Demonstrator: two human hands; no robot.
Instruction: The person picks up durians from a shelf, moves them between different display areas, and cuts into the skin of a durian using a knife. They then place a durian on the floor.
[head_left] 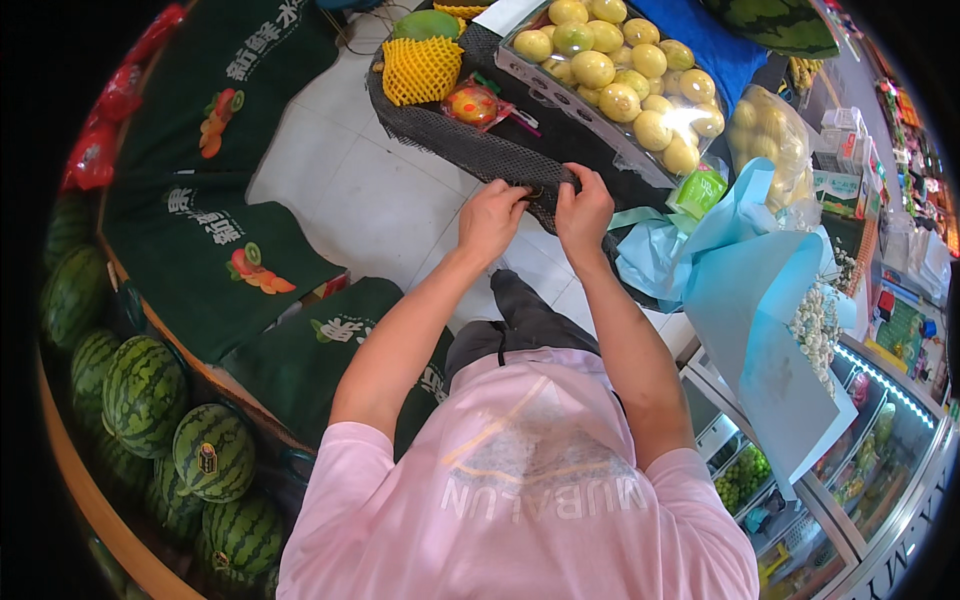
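A black mesh mat (440, 143) covers the fruit stand and hangs over its near edge. At that edge, my left hand (490, 222) pinches the mesh, fingers curled in. Close beside it on the right, my right hand (584, 214) grips the same mesh between thumb and fingers. On the mat behind my hands lie a fruit in a yellow foam net (420, 72) and a red-and-yellow fruit in clear wrap (472, 103). An open carton (580, 118) of round yellow fruit stands to the right of these.
Right of my hands are a light-blue wrapped bouquet (745, 290), a green packet (698, 190) and a glass-fronted cooler (830, 500). Dark green cloths (200, 260) drape a display at left, with watermelons (145, 395) beyond. White floor tiles (350, 190) lie between.
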